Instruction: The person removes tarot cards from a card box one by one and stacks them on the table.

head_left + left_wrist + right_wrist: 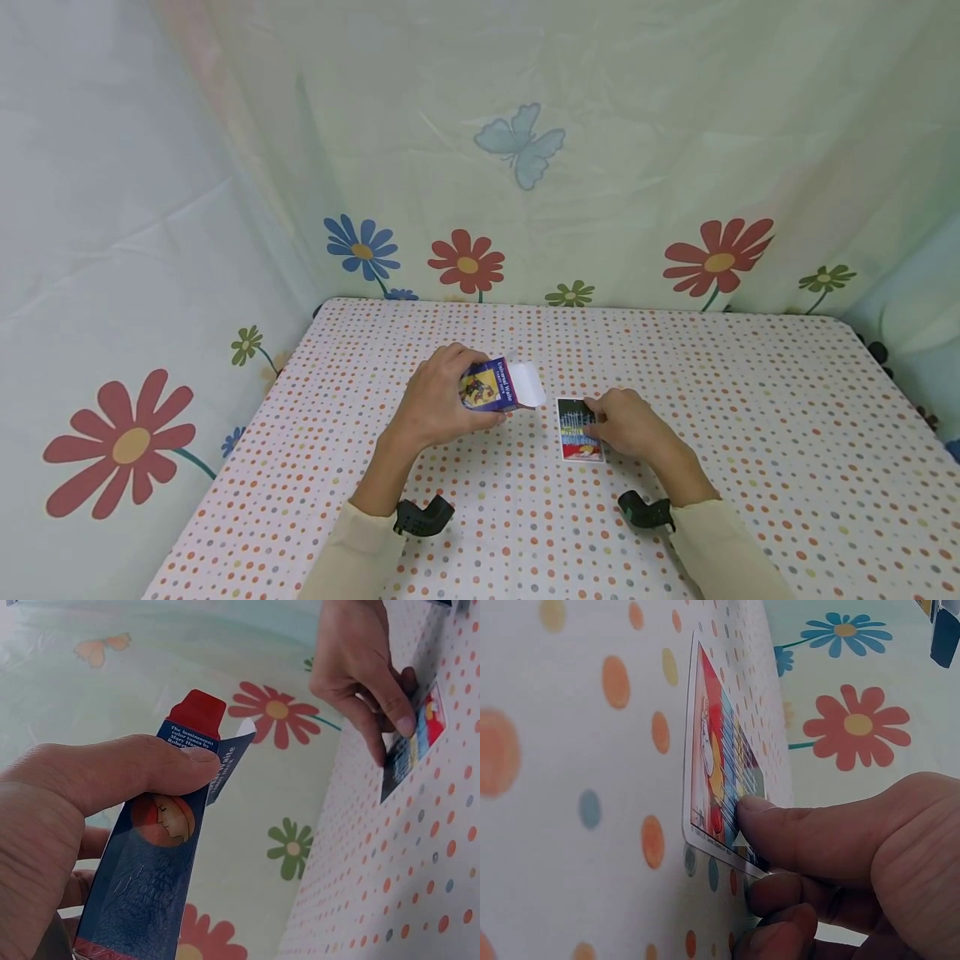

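My left hand (441,398) grips a blue tarot card box (487,387) above the table. Its white-lined flap (527,384) stands open toward the right. In the left wrist view the thumb presses on the narrow side of the box (142,877), and a red tab (198,711) sticks up at its end. To the right, a tarot card (577,442) with a black, blue and red picture lies face up at the table. My right hand (633,423) pinches its right edge, the thumb on its face. Whether more cards lie beneath it, I cannot tell.
A white tablecloth with coloured dots (480,517) covers the table. Pale curtains (600,167) printed with flowers and a butterfly hang behind it and on both sides. A black wrist camera (423,517) is strapped to the left wrist, another (645,510) to the right.
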A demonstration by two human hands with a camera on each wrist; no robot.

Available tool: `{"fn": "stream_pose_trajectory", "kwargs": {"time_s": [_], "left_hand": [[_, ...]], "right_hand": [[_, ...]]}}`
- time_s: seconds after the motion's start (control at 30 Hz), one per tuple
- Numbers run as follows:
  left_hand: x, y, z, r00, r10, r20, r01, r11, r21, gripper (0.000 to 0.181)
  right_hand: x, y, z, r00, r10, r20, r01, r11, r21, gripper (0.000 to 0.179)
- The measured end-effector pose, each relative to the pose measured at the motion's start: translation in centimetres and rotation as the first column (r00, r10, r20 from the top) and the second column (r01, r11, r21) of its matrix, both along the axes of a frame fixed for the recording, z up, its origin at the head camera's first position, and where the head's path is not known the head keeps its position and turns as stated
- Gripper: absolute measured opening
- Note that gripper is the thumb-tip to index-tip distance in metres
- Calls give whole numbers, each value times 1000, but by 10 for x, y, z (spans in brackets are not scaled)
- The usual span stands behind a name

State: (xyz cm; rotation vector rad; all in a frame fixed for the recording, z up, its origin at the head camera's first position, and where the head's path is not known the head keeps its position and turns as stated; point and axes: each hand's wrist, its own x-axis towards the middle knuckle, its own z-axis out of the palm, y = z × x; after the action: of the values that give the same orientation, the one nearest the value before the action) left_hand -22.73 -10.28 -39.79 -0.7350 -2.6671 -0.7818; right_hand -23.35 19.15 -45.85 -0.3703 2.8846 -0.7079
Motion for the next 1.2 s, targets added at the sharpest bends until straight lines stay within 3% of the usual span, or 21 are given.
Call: {"fn": "stream_pose_trajectory", "kwargs": {"time_s": [0.1,1.0,1.2], "left_hand": [[0,0,1,1000,-2,-2,2,1000,-3,71],[0,1,3,1000,1,-8,-1,1000,-16,72],[1,1,1,1000,3,8,-3,1000,-20,72]], "right_hand": [[0,0,0,1000,-2,2,2,1000,10,46],[-1,4,9,1000,-10,25,11,999,-32,59],[2,4,12,999,-16,48,18,999,-44,72]]}}
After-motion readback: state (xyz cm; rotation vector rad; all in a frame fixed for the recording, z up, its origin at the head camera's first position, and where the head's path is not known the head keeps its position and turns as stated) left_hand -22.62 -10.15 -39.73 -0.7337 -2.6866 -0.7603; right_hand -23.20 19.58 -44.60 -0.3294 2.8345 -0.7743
